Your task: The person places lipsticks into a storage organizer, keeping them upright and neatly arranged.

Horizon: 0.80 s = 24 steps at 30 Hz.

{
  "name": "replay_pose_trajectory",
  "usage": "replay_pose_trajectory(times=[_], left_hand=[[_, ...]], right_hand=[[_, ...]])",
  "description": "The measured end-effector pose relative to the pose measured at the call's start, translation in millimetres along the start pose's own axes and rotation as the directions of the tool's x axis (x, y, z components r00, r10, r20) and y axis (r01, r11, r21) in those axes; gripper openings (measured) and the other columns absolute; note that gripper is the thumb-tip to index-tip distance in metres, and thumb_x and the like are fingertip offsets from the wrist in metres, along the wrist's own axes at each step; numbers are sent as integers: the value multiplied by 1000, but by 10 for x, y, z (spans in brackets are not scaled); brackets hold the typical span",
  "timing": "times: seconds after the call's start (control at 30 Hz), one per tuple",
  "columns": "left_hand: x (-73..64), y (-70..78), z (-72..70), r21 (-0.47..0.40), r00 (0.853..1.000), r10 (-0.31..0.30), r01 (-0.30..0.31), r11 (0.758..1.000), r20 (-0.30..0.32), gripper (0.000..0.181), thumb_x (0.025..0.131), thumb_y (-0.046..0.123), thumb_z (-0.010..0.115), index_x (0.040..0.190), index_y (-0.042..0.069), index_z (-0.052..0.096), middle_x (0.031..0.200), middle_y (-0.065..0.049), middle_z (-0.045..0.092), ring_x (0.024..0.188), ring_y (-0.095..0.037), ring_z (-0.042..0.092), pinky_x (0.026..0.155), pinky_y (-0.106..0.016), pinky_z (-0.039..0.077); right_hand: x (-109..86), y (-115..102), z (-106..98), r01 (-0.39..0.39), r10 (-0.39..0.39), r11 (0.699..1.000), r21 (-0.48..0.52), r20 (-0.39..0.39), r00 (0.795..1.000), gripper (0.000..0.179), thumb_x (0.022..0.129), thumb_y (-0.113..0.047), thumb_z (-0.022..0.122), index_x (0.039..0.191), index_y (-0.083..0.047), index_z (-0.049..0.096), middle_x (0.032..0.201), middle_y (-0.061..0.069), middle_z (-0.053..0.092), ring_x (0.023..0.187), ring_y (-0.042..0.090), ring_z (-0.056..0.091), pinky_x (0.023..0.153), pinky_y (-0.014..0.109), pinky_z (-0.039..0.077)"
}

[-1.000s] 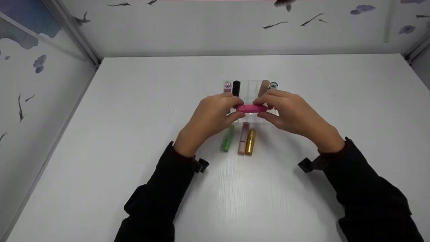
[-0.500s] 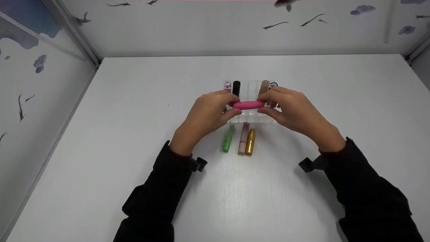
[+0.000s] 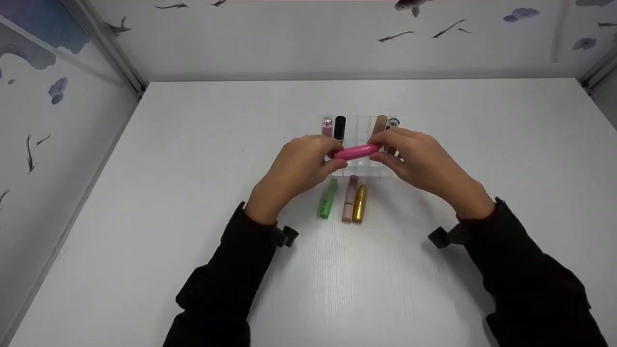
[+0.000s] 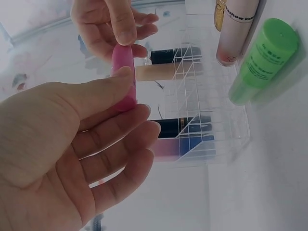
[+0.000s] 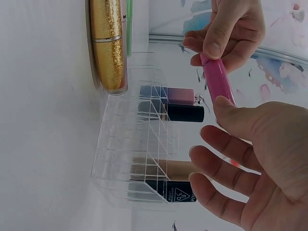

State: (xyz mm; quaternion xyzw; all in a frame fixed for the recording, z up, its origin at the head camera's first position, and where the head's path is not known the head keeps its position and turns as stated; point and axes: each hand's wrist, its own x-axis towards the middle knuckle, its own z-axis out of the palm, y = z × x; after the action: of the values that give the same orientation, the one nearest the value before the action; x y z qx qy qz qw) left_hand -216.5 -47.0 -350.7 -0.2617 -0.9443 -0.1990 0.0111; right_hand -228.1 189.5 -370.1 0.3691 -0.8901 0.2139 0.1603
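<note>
Both hands hold one pink lipstick tube [image 3: 356, 152] by its two ends, above a clear acrylic organizer [image 3: 368, 171]. My left hand [image 3: 303, 156] pinches the left end between thumb and index finger, its other fingers spread loosely in the left wrist view. My right hand [image 3: 417, 156] pinches the other end the same way. The tube slants slightly, right end higher in the head view. Upright in the organizer are a black tube [image 3: 340, 126], a beige tube [image 3: 380, 124], a pink tube with a silvery top [image 3: 327, 126] and a black lettered lipstick [image 5: 179, 191].
In front of the organizer lie a green tube [image 4: 270, 53], a pale pink lip gloss [image 3: 350, 198] and a gold glittery tube [image 5: 108, 45]. The white table [image 3: 193, 193] spreads around them. Patterned white panels [image 3: 289, 43] stand at the back and left.
The pink lipstick tube has shifted slightly left and gone from nearly level to tilted, its right end raised. Both hands keep hold of it. The tubes on the table stay put.
</note>
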Motion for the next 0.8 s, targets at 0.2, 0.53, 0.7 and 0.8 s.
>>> replay_pose_trajectory(times=[0.2,0.53,0.7,0.8], left_hand=[[0,28,8,4,999,-24,24,1000,41,35,89,38,63,115,14,65,95,0,68,78,-15,54,73,-27,45],[11,31,43,-12,996,-42,43,999,83,34,91,37,60,116,15,63,93,-1,65,77,-15,54,69,-26,45],[9,49,45,-19,992,-53,56,998,117,35,91,38,60,116,14,63,92,-2,64,77,-16,54,69,-26,46],[11,64,46,-26,989,-61,65,998,135,36,91,39,59,115,13,62,91,-2,64,76,-17,55,70,-26,48]], right_hand=[[2,-1,-7,0,1,1000,14,-11,1000,25,85,-16,70,108,-8,63,93,1,67,75,12,59,63,28,50],[-1,-4,-23,-51,49,996,72,31,998,25,88,-24,67,110,-11,63,90,-2,65,74,8,57,63,25,49],[7,-25,-31,-67,63,995,80,44,997,27,89,-26,65,111,-11,62,91,-2,66,75,9,57,66,27,51],[13,-35,-39,-73,70,994,78,45,997,29,89,-28,64,111,-11,62,91,-1,66,75,9,56,67,27,52]])
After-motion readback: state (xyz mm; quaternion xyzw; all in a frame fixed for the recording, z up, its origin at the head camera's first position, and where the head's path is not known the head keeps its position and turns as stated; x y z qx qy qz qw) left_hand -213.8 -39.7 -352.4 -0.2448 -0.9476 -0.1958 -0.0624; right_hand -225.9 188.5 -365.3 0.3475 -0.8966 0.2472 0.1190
